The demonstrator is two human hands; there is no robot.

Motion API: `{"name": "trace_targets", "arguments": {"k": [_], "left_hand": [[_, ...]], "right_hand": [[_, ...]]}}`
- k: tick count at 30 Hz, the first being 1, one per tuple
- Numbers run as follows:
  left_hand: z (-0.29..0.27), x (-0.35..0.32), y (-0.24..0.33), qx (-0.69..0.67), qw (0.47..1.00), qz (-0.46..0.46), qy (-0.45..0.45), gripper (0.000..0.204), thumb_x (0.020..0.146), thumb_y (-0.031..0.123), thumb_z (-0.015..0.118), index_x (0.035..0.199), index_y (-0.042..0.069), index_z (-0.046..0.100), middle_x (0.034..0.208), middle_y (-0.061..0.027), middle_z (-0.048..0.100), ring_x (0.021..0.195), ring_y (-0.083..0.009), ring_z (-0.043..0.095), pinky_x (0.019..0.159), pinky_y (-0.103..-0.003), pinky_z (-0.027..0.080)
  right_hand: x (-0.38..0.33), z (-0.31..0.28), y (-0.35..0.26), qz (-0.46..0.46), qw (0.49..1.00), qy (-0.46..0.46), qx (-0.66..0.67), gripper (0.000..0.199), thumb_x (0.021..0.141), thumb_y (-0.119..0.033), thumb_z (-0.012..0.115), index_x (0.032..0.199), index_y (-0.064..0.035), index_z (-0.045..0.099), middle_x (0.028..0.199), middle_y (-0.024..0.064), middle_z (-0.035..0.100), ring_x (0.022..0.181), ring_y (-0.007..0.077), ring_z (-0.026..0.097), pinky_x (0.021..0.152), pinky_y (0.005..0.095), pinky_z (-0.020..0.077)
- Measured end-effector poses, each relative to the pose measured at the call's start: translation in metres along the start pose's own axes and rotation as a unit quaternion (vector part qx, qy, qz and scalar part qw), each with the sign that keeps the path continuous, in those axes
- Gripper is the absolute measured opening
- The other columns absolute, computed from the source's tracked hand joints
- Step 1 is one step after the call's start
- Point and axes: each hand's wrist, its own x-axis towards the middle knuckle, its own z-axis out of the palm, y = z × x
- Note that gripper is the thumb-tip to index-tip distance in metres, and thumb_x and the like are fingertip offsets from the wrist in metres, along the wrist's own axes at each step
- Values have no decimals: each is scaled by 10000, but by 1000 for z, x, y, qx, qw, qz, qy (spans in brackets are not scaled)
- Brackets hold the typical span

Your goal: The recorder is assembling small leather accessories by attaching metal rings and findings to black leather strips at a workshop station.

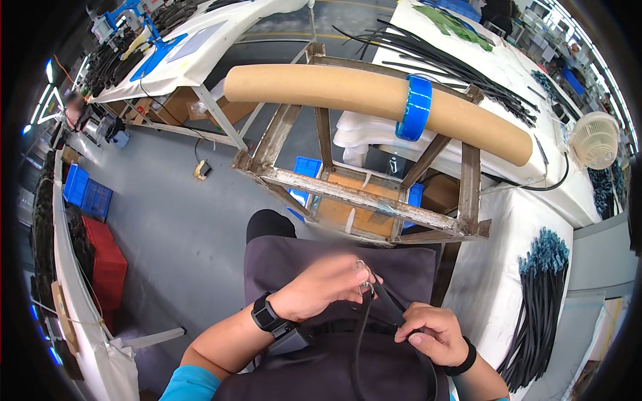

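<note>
My left hand (324,286) is pinched on a small metal ring (363,275) at the end of a black strap (388,304), held over my dark apron (294,257). My right hand (431,333), lower right, grips the same black strap, whose loops hang down toward my lap. A dark watch (266,313) sits on my left wrist and a black band (463,364) on my right. The hands are a short strap length apart.
A rusty metal frame (374,200) stands in front of me, carrying a long cardboard tube (348,90) with a blue tape roll (416,107). White tables hold black straps (461,60) and a blue-tipped bundle (538,301). A white fan (595,139) is at right; red and blue crates (100,257) are at left.
</note>
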Motion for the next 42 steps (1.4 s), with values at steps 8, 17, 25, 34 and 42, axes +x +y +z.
{"name": "trace_targets", "arguments": {"k": [8, 17, 25, 34, 42], "left_hand": [[-32, -16, 1, -11, 979, 72, 190, 206, 958, 216, 527, 967, 22, 597, 953, -61, 650, 801, -153, 650, 727, -275, 533], [-46, -30, 7, -66, 948, 124, 286, 184, 951, 214, 538, 928, 43, 605, 902, -58, 664, 712, -102, 634, 681, -251, 551], [-39, -32, 5, -102, 948, 122, 274, 178, 950, 208, 538, 911, 47, 606, 879, -55, 669, 725, -114, 645, 684, -258, 554], [-29, -33, 2, -104, 960, 128, 228, 170, 954, 184, 527, 945, 33, 604, 887, -58, 667, 736, -120, 637, 708, -275, 554], [-6, -34, 9, 65, 978, 107, 167, 170, 944, 146, 542, 972, 1, 626, 1077, -100, 603, 893, -135, 606, 775, -273, 522]], "right_hand": [[-1, 0, 1, 55, 974, -102, 195, 680, 846, -630, 493, 993, 13, 657, 1452, 209, 235, 1319, 300, 275, 1082, 455, 210], [-11, -4, 19, 165, 930, 115, 309, 323, 907, -301, 594, 845, 15, 611, 1327, 238, 424, 1229, 312, 445, 967, 446, 439], [-24, -11, 37, 187, 876, 185, 404, 282, 948, -201, 527, 963, 68, 612, 1230, 250, 538, 1055, 302, 594, 922, 405, 497], [-35, -11, 18, 156, 925, 202, 280, 315, 916, -251, 564, 753, 17, 588, 1152, 243, 571, 971, 243, 607, 886, 354, 484], [-69, -31, -9, 114, 979, 138, 102, 389, 843, -325, 633, 621, -11, 571, 1030, 216, 637, 1062, 288, 531, 977, 428, 342]]}}
